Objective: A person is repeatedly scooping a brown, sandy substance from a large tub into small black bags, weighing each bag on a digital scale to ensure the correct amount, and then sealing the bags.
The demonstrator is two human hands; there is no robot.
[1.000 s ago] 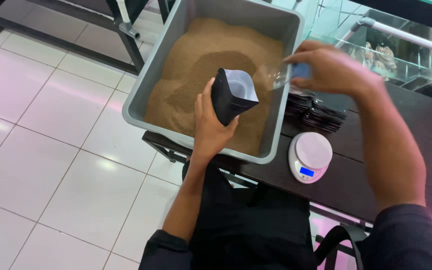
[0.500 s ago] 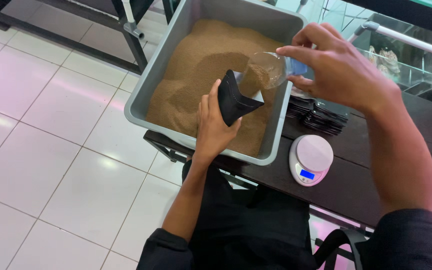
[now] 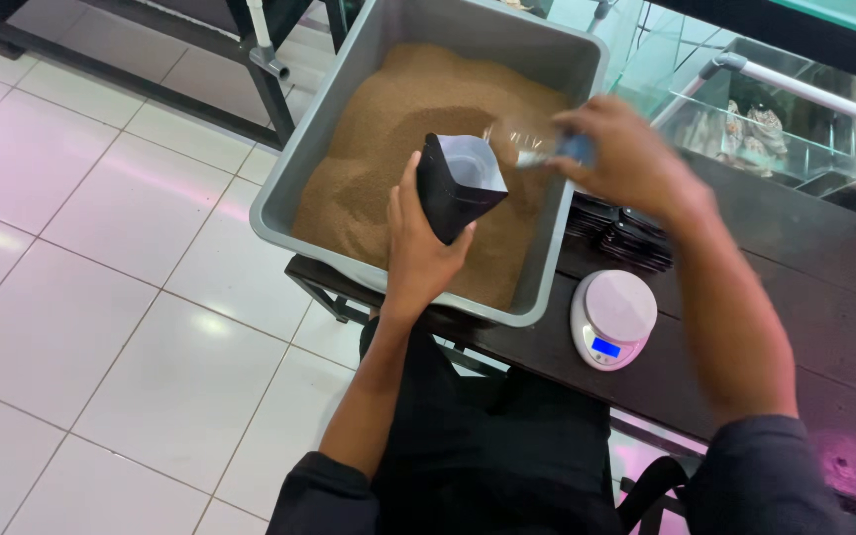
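2 hands in view. Left hand (image 3: 418, 248) wrapped tight around 1 black pouch (image 3: 456, 186), held up over 1 big grey tub (image 3: 418, 35), mouth of the pouch open and pale inside. Right hand (image 3: 626, 163) closed around 1 clear cup (image 3: 525, 144), tipped on its side, rim right next to the open mouth of the pouch. Blurry cup and blurry right hand, so hard to tell what is inside the cup or how the fingers sit. Something blue between the fingers, too smeared to name. Tub full of brown sand-like grains (image 3: 398, 129), with a dip in the middle. Far end of the tub cut off by the top edge. 1 small round white scale (image 3: 614, 317) with a little blue screen on 1 dark table (image 3: 795, 297), just beside the near right corner of the tub. 1 pile of flat black pouches (image 3: 621, 233) on the table between tub and scale, partly hidden behind the right arm, too stacked up to count. 1 glass tank (image 3: 745, 129) further back, with lumpy things inside, hard to make out through the glass. Pale shiny floor tiles (image 3: 101, 297) on the left. Black metal frame legs (image 3: 269, 74) at the top left, only partly in view. Dark sleeves on both arms, cut off at the bottom edge.
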